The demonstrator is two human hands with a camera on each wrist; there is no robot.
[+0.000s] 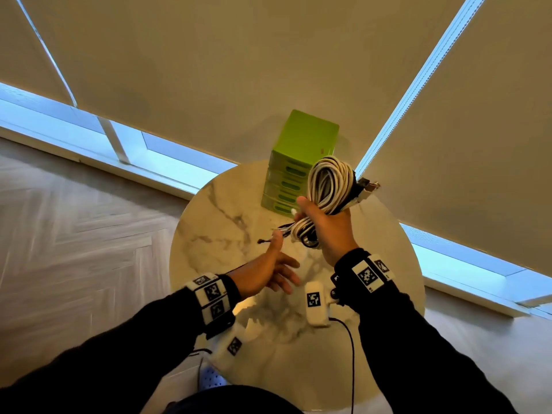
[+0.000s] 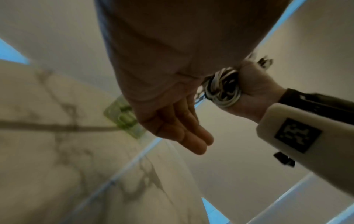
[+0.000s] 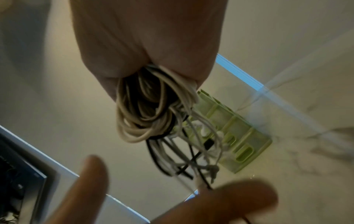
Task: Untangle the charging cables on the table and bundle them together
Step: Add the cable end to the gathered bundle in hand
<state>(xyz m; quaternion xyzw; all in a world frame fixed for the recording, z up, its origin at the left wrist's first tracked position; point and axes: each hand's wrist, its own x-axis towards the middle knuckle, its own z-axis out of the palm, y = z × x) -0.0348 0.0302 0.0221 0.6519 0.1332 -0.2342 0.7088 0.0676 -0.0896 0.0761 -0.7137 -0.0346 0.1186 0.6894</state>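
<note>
Above the round marble table point(image 1: 209, 234), right hand point(image 1: 325, 231) raised, fingers curled tight around a coil of cables point(image 1: 328, 183). White and black strands looped together in the coil, upper loops standing out above the fist, lower loops and loose ends hanging below it. Metal plug ends point(image 1: 369, 186) sticking out to the right of the coil, beside the fist. Seen from the right wrist: same coil point(image 3: 145, 109) squeezed between palm and fingers, thin white and black tails dangling down from it toward the left hand.

Lower and to the left, left hand point(image 1: 268, 273) turned palm up, fingers straight and a little spread, relaxed. Index finger reaching up to the hanging tails, just below the coil; a small black plug point(image 1: 263, 241) next to that fingertip. Cannot tell if the fingertip and thumb really pinch a strand or only touch it. From the left wrist view, left-hand fingers point(image 2: 189, 136) lying side by side, extended, nothing wrapped by them.

At the far edge of the table, a green box point(image 1: 301, 156) with stacked drawers, standing upright, behind the coil. Black sleeves and white marker bands on both wrists. Pale wall and bright window strips behind the table.
</note>
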